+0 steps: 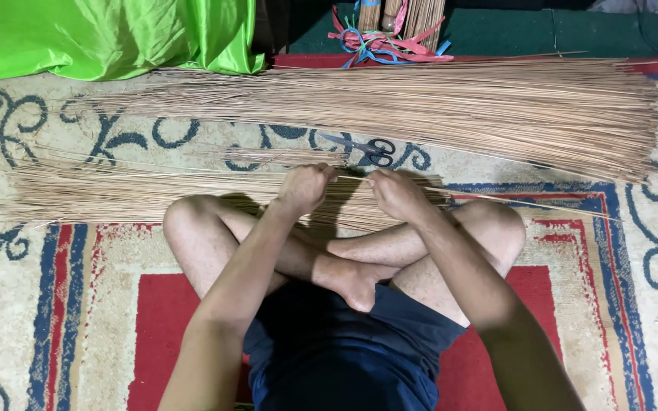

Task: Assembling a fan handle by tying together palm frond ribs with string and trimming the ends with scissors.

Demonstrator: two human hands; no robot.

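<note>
I sit cross-legged on a patterned carpet (55, 304). My left hand (304, 187) and my right hand (394, 192) are both closed around a flat bundle of thin tan broom sticks (131, 194) that lies across the floor in front of my knees, stretching far to the left. The hands grip it close together near its right end. Black-handled scissors (375, 150) lie just beyond my hands. A much larger heap of the same sticks (451, 106) spreads across the carpet farther away.
A bright green cloth (108, 34) is bunched at the back left. Coloured plastic strips (386, 44) in red, pink and blue lie at the back centre beside upright stick bundles (405, 14). A dark green mat (573, 30) borders the back right.
</note>
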